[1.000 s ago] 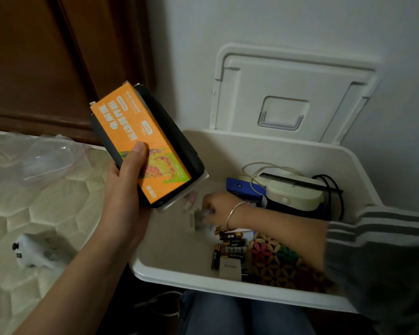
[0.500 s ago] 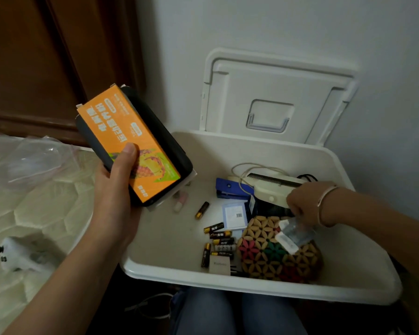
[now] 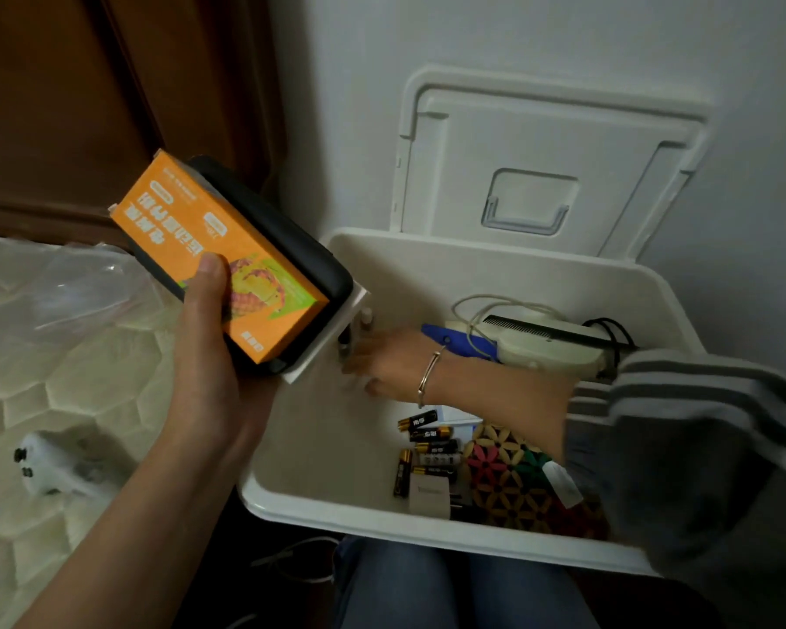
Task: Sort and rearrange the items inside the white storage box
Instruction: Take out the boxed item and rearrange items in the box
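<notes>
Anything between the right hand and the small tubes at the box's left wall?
Nothing visible. The right hand is at the small tubes; the orange box and black case held by the left hand overhang them from above, not between.

white storage box (image 3: 336, 513) | lid (image 3: 541, 143) open | batteries (image 3: 427, 447) near front wall | woven pouch (image 3: 513, 488) beside them

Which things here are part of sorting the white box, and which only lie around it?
Part of the job: white storage box, batteries, patterned pouch, blue stapler, comb, and the orange box and black case held by the left hand.
Just lying about: white controller and clear plastic bag, on the mattress beside the box.
</notes>
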### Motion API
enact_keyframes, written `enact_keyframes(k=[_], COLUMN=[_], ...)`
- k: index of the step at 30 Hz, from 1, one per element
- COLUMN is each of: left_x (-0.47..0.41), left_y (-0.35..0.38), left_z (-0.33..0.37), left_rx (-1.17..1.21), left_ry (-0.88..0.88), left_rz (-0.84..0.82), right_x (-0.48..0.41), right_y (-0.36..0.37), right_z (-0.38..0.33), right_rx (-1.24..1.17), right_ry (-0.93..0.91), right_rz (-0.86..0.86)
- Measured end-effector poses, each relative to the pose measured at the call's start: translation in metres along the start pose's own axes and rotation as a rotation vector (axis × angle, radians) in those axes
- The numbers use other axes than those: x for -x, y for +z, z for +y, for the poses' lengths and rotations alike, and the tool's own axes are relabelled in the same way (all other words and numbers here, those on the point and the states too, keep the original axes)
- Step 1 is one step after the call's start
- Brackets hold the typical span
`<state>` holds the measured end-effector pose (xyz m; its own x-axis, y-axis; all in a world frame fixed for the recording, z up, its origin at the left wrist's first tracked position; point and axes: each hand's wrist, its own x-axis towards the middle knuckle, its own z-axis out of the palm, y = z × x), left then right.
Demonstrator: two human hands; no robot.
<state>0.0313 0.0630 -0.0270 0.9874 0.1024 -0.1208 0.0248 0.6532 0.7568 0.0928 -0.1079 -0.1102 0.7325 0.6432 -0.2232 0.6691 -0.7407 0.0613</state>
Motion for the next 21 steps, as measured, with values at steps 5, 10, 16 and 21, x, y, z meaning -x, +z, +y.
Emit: enact_keyframes(k=[5,10,16,21], left_x=[-0.002,-0.002,-0.002,-0.002], left_y=[-0.002,-0.003,-0.004,-0.004], left_z=[-0.001,-0.001,-0.002,-0.002], left_rx=[-0.010,-0.015,-0.026,-0.022], left_ry=[0.003,0.022,0.031,0.032], left_rz=[-0.013,-0.024,-0.038,-0.033], right_x=[-0.017,-0.021,-0.014,-0.027], right_y=[0.026,0.031,0.030,0.030], right_z=[-0.009,-0.006,0.021,0.034], right_rx=[0.065,0.055,-0.129,-0.263], right_ry=[-0.244,-0.294,0.042,0.299], right_rz=[0.323,0.384,0.331,0.272])
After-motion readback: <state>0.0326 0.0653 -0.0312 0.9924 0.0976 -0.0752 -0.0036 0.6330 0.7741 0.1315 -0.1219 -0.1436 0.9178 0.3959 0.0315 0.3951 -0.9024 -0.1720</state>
